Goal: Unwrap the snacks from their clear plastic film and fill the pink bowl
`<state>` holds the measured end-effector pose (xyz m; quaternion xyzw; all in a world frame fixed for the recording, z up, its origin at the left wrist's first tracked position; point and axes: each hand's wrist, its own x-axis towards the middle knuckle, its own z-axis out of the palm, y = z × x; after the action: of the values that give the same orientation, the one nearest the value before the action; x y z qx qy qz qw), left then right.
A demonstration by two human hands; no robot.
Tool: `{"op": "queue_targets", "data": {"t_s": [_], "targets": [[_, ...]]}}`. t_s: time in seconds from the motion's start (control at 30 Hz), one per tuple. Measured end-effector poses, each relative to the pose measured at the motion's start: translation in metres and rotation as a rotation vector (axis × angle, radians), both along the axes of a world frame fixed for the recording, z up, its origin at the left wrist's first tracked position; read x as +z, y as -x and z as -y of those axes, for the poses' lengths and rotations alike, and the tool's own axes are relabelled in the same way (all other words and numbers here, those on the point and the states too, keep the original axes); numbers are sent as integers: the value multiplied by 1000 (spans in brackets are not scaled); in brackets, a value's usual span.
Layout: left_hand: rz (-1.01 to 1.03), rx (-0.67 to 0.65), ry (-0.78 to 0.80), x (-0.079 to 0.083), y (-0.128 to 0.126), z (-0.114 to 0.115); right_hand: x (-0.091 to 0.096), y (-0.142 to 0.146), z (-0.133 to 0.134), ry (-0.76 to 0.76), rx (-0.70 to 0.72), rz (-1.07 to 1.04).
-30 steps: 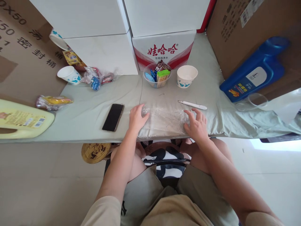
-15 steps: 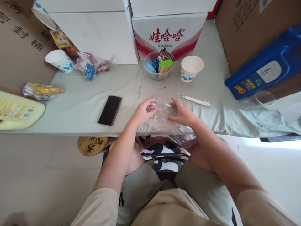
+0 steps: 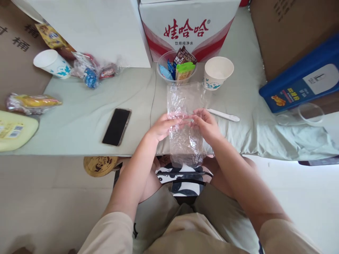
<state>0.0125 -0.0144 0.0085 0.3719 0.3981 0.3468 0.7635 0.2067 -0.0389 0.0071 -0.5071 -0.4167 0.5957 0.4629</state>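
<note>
Seen through my head camera, at the far left, a pale yellow plastic jug (image 3: 17, 130), cut off by the view's edge, was on the surface (image 3: 137, 95), which was draped in pale green cloth. Beyond it lay a snack in a yellow and clear wrapper (image 3: 37, 103). A tilted white paper cup with blue leaf print (image 3: 50, 62) came next, beside a cluster of snacks in crinkled clear wrap (image 3: 91, 76). Below the surface I saw a round wooden stool top with panda figures (image 3: 100, 165); above, a black rectangular phone (image 3: 117, 127) lay face up.

My left hand (image 3: 164, 126) reached in over the cloth, its fingers extended close together across the film. Farther back, a clear round plastic bowl (image 3: 162, 70) held blue, brown and green packets (image 3: 182, 67). Under both hands ran a sheet of clear, wrinkled plastic film (image 3: 186, 146), reaching from near the bowl to past the near edge, above the lap. My right hand (image 3: 208, 126) met it from the other side, fingers bent, thumb near the index finger; I could not tell whether either hand pinched the film.

To the right stood an upright white paper cup (image 3: 218, 70); nearer lay a slim white pen-shaped tool (image 3: 225, 115). Farthest right I saw a large blue plastic bottle (image 3: 302, 83) and a clear plastic cup (image 3: 312, 114).
</note>
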Motion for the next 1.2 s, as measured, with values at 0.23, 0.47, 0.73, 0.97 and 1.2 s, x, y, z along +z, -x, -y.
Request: {"op": "queue_targets", "data": {"t_s": [0.23, 0.47, 0.73, 0.97, 1.2], "targets": [[-110, 41, -8, 7, 2, -12, 0, -9, -5, 68, 183, 132], [-321, -68, -98, 5, 8, -16, 3, -10, -6, 93, 109, 32], [-144, 42, -123, 10, 19, -7, 2, -10, 1, -29, 34, -43], [-115, 152, -122, 2, 18, -12, 4, -14, 2, -133, -53, 4], [-341, 170, -270, -7, 13, -17, -1, -21, -6, -116, -28, 98]]}}
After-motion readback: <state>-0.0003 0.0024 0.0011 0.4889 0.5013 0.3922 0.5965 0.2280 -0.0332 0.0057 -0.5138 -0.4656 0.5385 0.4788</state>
